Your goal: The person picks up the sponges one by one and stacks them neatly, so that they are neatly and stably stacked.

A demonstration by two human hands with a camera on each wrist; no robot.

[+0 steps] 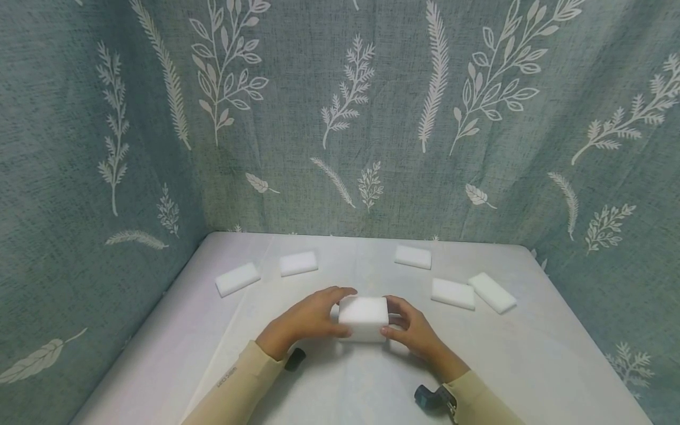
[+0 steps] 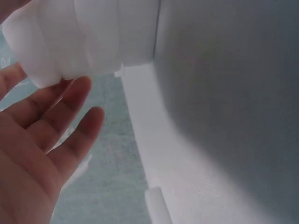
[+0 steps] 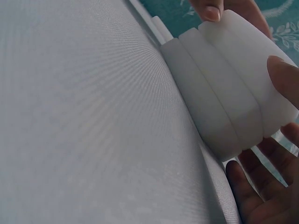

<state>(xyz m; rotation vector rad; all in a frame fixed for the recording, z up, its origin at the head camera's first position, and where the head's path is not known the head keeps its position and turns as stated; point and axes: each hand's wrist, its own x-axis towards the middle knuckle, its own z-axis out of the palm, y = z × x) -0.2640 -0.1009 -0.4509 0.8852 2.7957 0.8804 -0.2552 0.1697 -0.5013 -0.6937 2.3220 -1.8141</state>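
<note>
A stack of several white sponges (image 1: 363, 327), smooth blocks with rounded edges, stands on the white table in front of me. My left hand (image 1: 313, 317) grips the upper part at its left end, thumb toward me and fingers behind. At the opposite end my right hand (image 1: 417, 334) holds it the same way. Seams between the layered sponges (image 2: 100, 39) show in the left wrist view, where the lower fingers lie loose of the stack. In the right wrist view, the thumb presses the top sponge (image 3: 245, 51) while the other fingers spread along the end.
Two loose white sponges, one at far left (image 1: 238, 279) and another (image 1: 298, 263) nearer the middle, lie flat on the table (image 1: 340, 389). Three more lie to the right: one at the back (image 1: 412, 257), one nearer (image 1: 453, 293) and a slanted one (image 1: 493, 293). A patterned green curtain (image 1: 297, 130) surrounds the table.
</note>
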